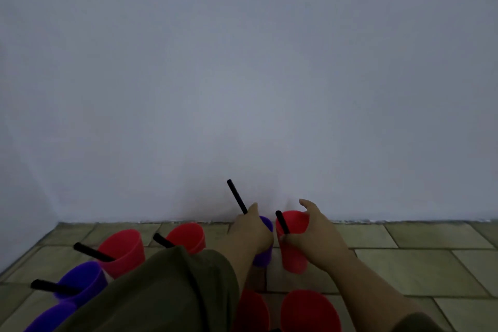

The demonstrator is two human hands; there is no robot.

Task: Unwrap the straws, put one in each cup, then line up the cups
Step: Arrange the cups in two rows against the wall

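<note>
Head view, left hand: the left hand [252, 232] is curled round a small purple plastic cup [263, 259] close to the wall. A thin black plastic straw [237, 197] sticks up past the knuckles, tilted left. Whether the fingers also pinch it, I cannot tell.

Head view, right hand: the right hand [316, 237] clasps a tapered red plastic cup [293, 256] just beside the purple one, with the thumb on the near side and the forefinger lifted clear. A second black straw [283, 222] leans out over its rim.

Cups with straws: further left stand two more red cups [124, 248] and another purple cup [80, 277], each with a straw slanting out.

Cups waiting: two red cups at the bottom edge [310, 312] show no straw.

Handling: these cups look light and thin-walled, likely to tip or skid on the tiled floor [404, 267] if nudged high up. The long straws add top weight.

Where to hold: I would wrap the lower half of the wall, gently, and slide rather than lift.

Nearby: an olive sleeve [167, 291] hides part of the row.
</note>
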